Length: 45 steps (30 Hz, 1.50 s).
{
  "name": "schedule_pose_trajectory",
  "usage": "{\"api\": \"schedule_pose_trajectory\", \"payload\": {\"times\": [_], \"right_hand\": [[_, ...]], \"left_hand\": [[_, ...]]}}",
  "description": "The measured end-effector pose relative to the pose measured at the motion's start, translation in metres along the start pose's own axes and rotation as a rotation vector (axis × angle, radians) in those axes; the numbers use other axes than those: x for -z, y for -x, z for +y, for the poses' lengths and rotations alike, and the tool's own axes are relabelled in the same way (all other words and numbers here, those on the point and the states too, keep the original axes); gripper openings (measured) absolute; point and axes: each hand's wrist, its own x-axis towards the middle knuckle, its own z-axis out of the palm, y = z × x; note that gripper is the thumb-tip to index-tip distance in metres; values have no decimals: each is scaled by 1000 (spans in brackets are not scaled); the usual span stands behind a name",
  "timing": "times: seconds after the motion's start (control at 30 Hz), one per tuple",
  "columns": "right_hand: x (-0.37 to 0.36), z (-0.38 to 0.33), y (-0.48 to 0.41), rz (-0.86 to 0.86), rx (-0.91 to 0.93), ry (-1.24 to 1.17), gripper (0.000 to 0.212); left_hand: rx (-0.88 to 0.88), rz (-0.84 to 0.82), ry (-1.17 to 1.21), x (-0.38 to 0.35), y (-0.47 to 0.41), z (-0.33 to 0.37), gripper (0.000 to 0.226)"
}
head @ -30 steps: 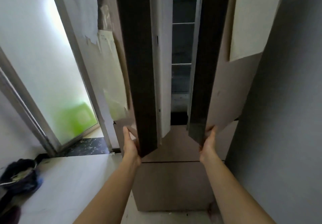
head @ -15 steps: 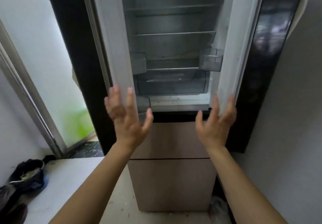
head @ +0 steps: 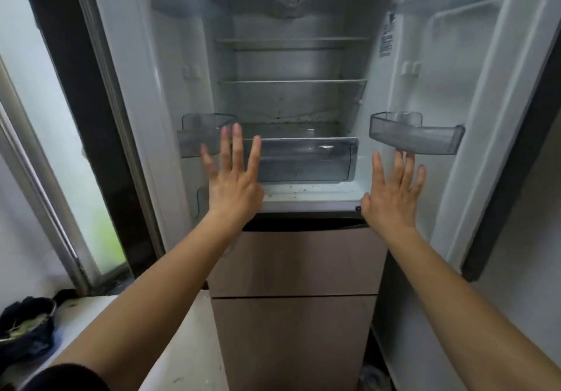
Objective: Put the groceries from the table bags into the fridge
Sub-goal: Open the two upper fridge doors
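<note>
The fridge (head: 291, 102) stands in front of me with both upper doors swung wide. Its inside holds bare wire shelves (head: 291, 82) and a clear drawer (head: 306, 159) at the bottom. The left door (head: 127, 86) and the right door (head: 473, 86) each carry a clear bin. My left hand (head: 233, 175) is raised with fingers spread in front of the left door bin (head: 200, 132), holding nothing. My right hand (head: 394, 190) is spread just under the right door bin (head: 416, 132), also holding nothing. No groceries or bags are in view.
Two brown lower drawers (head: 294, 269) of the fridge are closed. A frosted glass door (head: 45, 117) is at the left. A white surface (head: 182, 345) lies at the lower left with a dark bundle (head: 24, 327) on it. A grey wall (head: 522, 269) closes the right side.
Both fridge doors went from barely apart to wide open. My hands let go of the door edges and now hover with fingers spread in front of the open compartment.
</note>
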Motion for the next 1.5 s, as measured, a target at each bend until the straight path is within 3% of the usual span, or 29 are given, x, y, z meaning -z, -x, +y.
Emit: {"api": "schedule_pose_trajectory", "payload": {"times": [0.1, 0.27, 0.47, 0.83, 1.07, 1.17, 1.3, 1.37, 1.5], "right_hand": [[6, 8, -27, 22, -42, -22, 96], [6, 23, -37, 35, -174, -102, 103], [9, 34, -32, 27, -259, -176, 109], [25, 49, -27, -37, -296, -146, 115], [37, 58, -27, -20, -252, -120, 100], [37, 61, -20, -32, -233, -119, 90], [29, 41, 3, -38, -141, -267, 69], [22, 21, 19, -79, -90, -360, 61], [15, -36, 50, -180, -2, -504, 64]], "left_hand": [[-77, 16, -67, 2, -32, -14, 86], [14, -130, -303, 0, -42, -45, 80], [246, -204, -235, 8, -41, -57, 81], [337, -300, -267, 25, -22, -92, 89], [261, -412, -263, 27, -5, -102, 107], [242, -390, -169, 32, 3, -99, 88], [220, -109, 197, 35, 43, -78, 55], [196, -94, 255, 33, 72, -66, 57], [131, -234, 90, 32, 120, -72, 69]]}}
